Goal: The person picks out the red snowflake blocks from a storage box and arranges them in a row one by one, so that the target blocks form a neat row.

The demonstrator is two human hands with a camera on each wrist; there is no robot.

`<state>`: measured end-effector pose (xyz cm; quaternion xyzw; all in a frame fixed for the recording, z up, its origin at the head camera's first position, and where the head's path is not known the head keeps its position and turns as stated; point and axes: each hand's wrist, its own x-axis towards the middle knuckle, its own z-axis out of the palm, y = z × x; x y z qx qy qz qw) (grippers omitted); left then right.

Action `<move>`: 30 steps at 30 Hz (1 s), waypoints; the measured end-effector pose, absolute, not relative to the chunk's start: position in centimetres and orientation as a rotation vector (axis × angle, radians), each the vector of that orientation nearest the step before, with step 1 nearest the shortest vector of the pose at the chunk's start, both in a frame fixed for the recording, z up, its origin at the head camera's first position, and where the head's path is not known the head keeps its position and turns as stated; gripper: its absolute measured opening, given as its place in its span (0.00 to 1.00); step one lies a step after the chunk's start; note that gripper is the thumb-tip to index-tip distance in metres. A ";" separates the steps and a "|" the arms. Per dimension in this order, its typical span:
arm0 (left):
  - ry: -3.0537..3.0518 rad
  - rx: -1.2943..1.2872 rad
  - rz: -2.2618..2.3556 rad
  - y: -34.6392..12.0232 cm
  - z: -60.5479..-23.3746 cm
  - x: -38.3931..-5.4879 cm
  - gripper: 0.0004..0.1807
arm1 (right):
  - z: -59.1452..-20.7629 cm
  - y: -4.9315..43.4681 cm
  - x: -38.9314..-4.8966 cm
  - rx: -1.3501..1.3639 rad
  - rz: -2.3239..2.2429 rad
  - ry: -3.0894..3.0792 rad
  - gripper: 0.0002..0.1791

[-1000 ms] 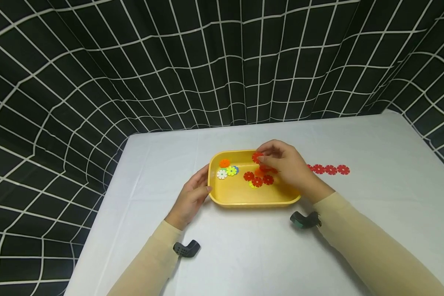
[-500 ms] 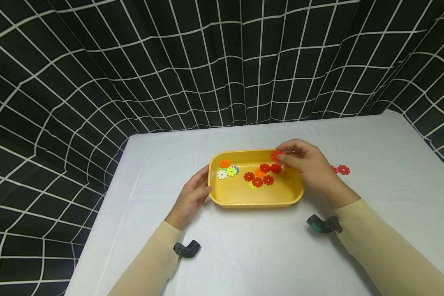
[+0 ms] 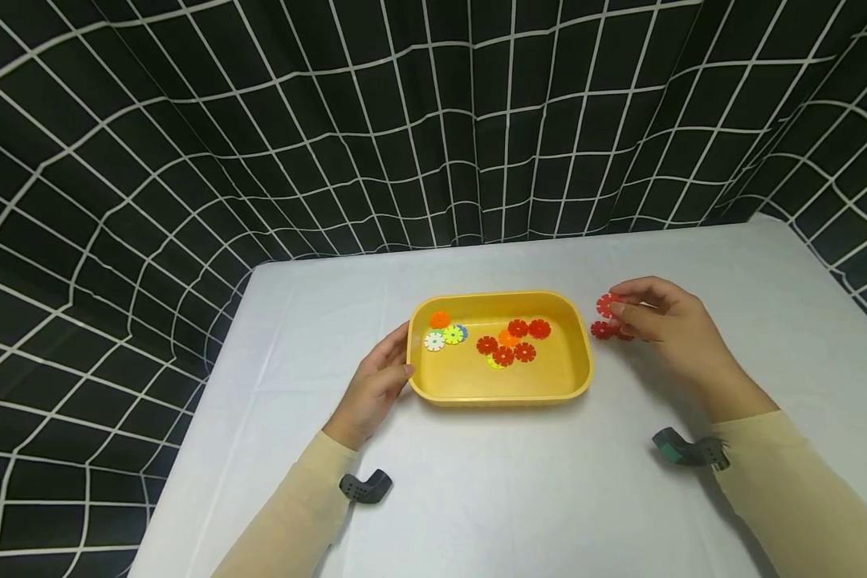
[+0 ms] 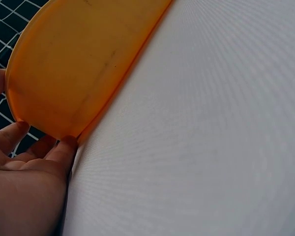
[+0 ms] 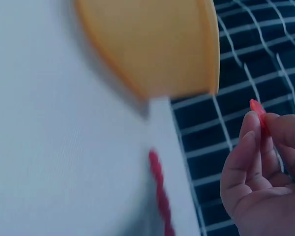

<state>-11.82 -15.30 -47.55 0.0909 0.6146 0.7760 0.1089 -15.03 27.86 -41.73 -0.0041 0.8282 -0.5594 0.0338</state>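
Note:
My left hand point(image 3: 372, 385) grips the left end of a shallow yellow plastic tray point(image 3: 462, 385), thumb at the rim and fingers along its outer wall. In the left wrist view the fingertips press on the tray's wall point(image 4: 73, 73). To the right of the tray, my right hand point(image 3: 670, 325) pinches a red notched building disc point(image 3: 606, 306) between thumb and fingers, raised above the table. Just below it on the cloth lies a row of red discs point(image 3: 602, 330), mostly hidden by the hand. The right wrist view shows that row point(image 5: 161, 194) lying edge-on.
Inside the tray are several loose red discs point(image 3: 524, 352), with orange, yellow, white point(image 3: 434, 342) and blue ones. A white cloth point(image 3: 477, 490) covers the table. A black curtain with a white grid point(image 3: 433, 136) hangs behind and along the sides.
My right hand has carried the red disc from over the tray out to the right, above the left end of the row. The left hand and tray have stayed put.

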 end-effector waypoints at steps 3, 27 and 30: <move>1.811 0.268 2.281 -15.3 -47.6 -11.8 0.37 | -42.5 29.7 -14.9 0.035 -1.722 2.564 0.23; 1.814 0.282 2.272 -15.4 -47.6 -11.8 0.37 | -46.0 38.4 -14.4 0.455 -1.265 2.810 0.33; 1.815 0.285 2.270 -15.4 -47.7 -11.8 0.37 | -46.2 38.4 -14.3 0.434 -1.222 2.826 0.31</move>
